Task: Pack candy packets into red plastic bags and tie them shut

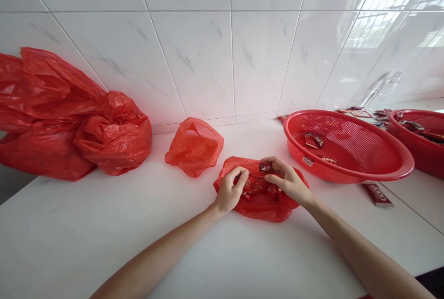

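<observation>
An opened red plastic bag (268,213) lies on the white counter in front of me, with several small red wrapped packets (257,185) inside. My right hand (286,181) is over the bag's right part, thumb and fingers closed on a dark red wrapped packet (264,168) with light print. At the bag's left side, my left hand (231,190) has its thumb and fingers pressed together beside the red packets. What it pinches, if anything, is hidden.
Large red bags (114,137) stand bunched at the left, and a smaller red bag (196,146) sits by the tiled wall. To the right, a red mesh basket (347,176) holds a few packets. A second basket (421,151) and a dark red packet (378,195) are beyond it.
</observation>
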{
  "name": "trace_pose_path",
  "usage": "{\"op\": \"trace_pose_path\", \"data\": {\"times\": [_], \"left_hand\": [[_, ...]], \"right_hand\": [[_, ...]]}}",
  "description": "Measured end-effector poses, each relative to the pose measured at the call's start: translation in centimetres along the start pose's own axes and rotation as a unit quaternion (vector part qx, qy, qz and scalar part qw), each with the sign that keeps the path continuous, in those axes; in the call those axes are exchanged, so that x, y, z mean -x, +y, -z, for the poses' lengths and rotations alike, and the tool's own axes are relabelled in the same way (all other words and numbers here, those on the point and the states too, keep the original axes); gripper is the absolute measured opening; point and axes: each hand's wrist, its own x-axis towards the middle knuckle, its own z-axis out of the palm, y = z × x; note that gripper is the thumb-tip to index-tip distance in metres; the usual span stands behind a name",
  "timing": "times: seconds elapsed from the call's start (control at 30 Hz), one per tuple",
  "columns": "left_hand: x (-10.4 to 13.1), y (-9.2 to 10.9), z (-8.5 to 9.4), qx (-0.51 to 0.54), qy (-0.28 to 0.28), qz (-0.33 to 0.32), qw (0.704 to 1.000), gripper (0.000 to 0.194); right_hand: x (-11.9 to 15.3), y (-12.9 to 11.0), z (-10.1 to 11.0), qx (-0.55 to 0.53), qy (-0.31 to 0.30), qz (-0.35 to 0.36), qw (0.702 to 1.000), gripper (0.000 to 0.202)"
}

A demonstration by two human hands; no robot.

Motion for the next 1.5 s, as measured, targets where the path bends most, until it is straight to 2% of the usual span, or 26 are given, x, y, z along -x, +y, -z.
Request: {"op": "trace_pose_path", "data": {"times": [0.23,0.4,0.5,0.7,0.8,0.97,1.07,1.2,1.27,1.4,1.5], "left_hand": [[-0.4,0.3,0.1,0.032,-0.008,0.020,0.999,0.028],[-0.5,0.5,0.3,0.012,-0.018,0.024,0.999,0.023],[-0.4,0.4,0.3,-0.004,-0.030,0.032,0.999,0.021],[0.0,0.2,0.0,-0.041,-0.071,0.007,0.997,0.037],[0.1,0.2,-0.2,-0.043,-0.084,0.014,0.995,0.038],[0.2,0.4,-0.3,-0.061,-0.061,0.013,0.996,0.033],[0.1,0.7,0.0,-0.068,-0.032,0.017,0.997,0.029],[-0.3,0.9,0.6,-0.084,0.029,-0.001,0.996,0.022],[-0.5,0.8,1.0,-0.112,0.044,-0.013,0.993,0.024],[-0.4,0.7,1.5,-0.177,0.051,-0.043,0.982,0.041],[-0.2,0.7,1.5,-0.194,0.034,-0.077,0.977,0.039]], "right_hand": [[0.0,0.6,0.1,0.080,-0.016,0.014,0.997,0.045],[0.0,0.7,0.1,0.077,-0.002,0.007,0.997,0.048],[-0.1,0.5,-0.1,0.080,0.001,0.004,0.997,0.046],[-0.1,0.5,-0.3,0.091,0.015,0.032,0.995,0.032],[-0.3,0.5,-0.1,0.082,0.033,0.040,0.995,0.027],[-0.4,0.3,0.4,0.055,0.093,0.023,0.994,0.032],[-0.3,0.0,0.6,0.058,0.107,0.030,0.992,0.036],[-0.1,-0.2,0.5,0.096,0.092,0.035,0.990,0.038],[0.0,-0.1,0.4,0.132,0.078,0.035,0.988,0.037],[0.1,0.1,0.2,0.182,0.042,0.044,0.981,0.032],[0.1,0.1,0.1,0.189,0.044,0.058,0.979,0.035]]}}
